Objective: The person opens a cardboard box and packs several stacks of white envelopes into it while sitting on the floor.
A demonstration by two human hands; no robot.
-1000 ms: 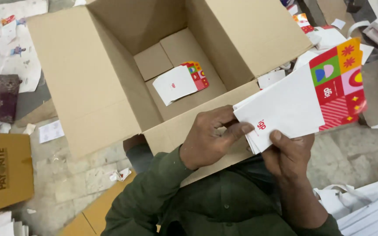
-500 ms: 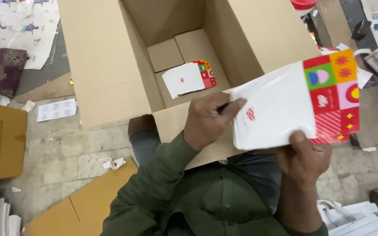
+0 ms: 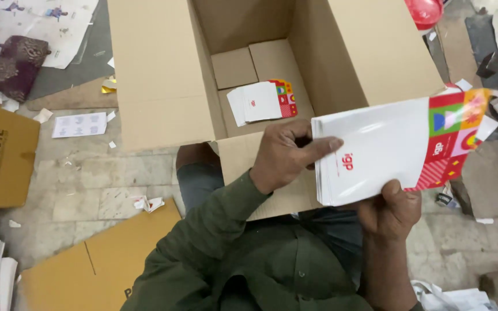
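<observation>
Right hand [image 3: 390,210] pinches the white envelope stack [image 3: 384,150] at its lower edge; left hand [image 3: 286,155] grips its left end, thumb on top. Stack sits lower and flatter than before, over the near flap of the open carton [image 3: 162,75]; a smaller envelope pile [image 3: 260,102] lies inside.

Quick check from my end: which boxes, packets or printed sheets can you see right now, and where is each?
Stack of envelopes: held in both hands, white, multicoloured end.
Open carton: ahead, plain brown.
Second stack: on the carton's bottom, same colours.
Flat brown box: left floor.
Printed sheet: floor, left of carton, white.
</observation>
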